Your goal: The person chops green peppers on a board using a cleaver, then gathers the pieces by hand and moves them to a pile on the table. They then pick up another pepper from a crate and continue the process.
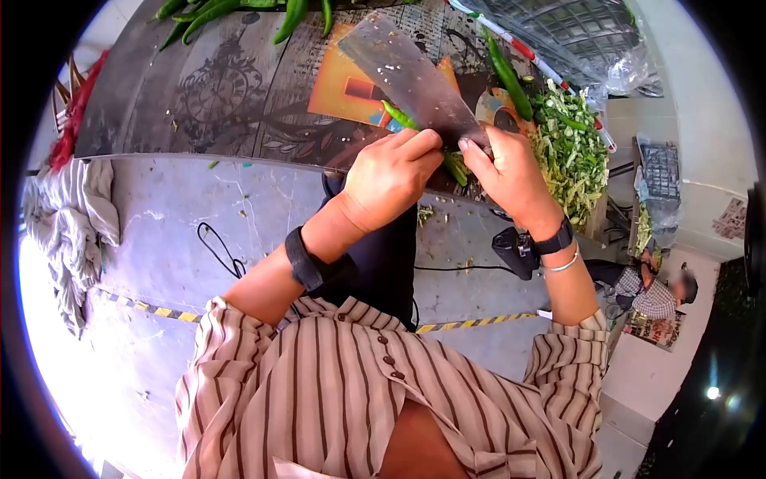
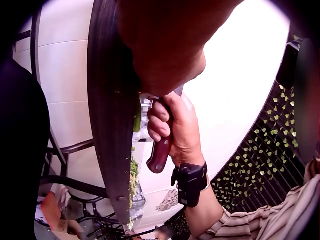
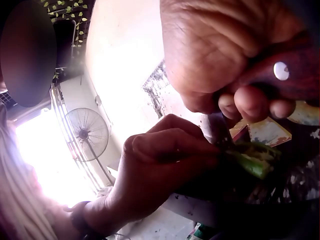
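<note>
My right hand (image 1: 515, 176) grips a cleaver (image 1: 399, 68), its broad blade reaching away over the table toward the upper left. In the left wrist view, the dark red riveted handle (image 2: 160, 154) shows below the curled fingers. Close beside the blade, my left hand (image 1: 387, 180) pinches a green chili pepper (image 1: 397, 114) near the table's front edge. The pepper's other end (image 3: 257, 164) sticks out past the fingertips in the right wrist view, with pale flesh showing. The middle of the pepper is hidden by the hand and blade.
A heap of chopped green pepper (image 1: 570, 144) lies at the table's right end. One whole pepper (image 1: 508, 77) rests left of it, and several more (image 1: 215, 16) lie at the far left. A plastic-covered crate (image 1: 566, 36) stands behind. The dark patterned table (image 1: 215, 88) has a curved front edge.
</note>
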### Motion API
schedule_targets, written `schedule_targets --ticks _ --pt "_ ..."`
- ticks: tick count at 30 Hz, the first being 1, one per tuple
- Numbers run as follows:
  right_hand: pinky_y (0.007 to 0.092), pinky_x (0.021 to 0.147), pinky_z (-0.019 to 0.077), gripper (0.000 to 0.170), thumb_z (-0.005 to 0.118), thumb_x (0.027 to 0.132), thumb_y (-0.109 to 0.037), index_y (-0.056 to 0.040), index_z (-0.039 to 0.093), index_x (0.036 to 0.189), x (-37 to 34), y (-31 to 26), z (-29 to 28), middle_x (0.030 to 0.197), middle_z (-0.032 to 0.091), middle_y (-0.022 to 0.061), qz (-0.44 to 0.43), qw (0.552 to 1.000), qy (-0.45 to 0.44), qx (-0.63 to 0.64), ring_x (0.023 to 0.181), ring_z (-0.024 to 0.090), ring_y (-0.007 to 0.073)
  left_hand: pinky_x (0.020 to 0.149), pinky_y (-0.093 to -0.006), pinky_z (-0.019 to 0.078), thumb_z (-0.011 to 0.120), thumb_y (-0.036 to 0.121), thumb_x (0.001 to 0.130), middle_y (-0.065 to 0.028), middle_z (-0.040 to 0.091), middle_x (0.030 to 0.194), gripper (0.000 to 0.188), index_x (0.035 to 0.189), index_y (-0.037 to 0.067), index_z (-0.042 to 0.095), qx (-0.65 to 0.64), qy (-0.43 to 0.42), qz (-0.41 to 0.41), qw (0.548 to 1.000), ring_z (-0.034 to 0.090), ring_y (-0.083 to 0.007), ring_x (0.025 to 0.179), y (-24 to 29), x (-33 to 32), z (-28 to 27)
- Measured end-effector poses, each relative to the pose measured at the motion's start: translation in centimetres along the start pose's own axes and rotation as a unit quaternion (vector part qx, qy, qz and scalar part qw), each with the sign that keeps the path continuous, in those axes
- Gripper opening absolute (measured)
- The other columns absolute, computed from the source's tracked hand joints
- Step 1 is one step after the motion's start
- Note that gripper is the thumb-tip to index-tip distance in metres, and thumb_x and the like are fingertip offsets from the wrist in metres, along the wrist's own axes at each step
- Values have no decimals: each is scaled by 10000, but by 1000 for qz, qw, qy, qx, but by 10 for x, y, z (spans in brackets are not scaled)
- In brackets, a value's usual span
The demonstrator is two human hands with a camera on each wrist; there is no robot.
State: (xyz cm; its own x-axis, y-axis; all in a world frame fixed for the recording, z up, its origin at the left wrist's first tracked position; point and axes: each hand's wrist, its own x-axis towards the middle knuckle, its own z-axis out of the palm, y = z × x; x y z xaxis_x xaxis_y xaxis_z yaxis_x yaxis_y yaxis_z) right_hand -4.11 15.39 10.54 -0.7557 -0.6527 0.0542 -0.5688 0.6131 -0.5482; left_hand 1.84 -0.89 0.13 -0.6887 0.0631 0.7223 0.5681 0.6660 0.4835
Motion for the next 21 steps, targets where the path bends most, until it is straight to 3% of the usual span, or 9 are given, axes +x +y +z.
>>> schedule_targets --ticks 9,21 --pt "431 541 406 253 617 924 -170 47 537 820 9 3 -1 665 536 262 6 999 -40 -17 590 506 424 652 -311 526 695 31 731 0 595 909 142 862 84 676 2 1 -7 1000 616 -195 740 -1 1 -1" --pt "445 562 425 284 598 931 -209 55 547 843 16 -12 1 700 552 274 -1 999 -45 -12 641 544 445 658 -316 527 709 26 736 -4 612 927 152 877 77 685 1 8 -19 1000 623 -208 764 1 -2 -11"
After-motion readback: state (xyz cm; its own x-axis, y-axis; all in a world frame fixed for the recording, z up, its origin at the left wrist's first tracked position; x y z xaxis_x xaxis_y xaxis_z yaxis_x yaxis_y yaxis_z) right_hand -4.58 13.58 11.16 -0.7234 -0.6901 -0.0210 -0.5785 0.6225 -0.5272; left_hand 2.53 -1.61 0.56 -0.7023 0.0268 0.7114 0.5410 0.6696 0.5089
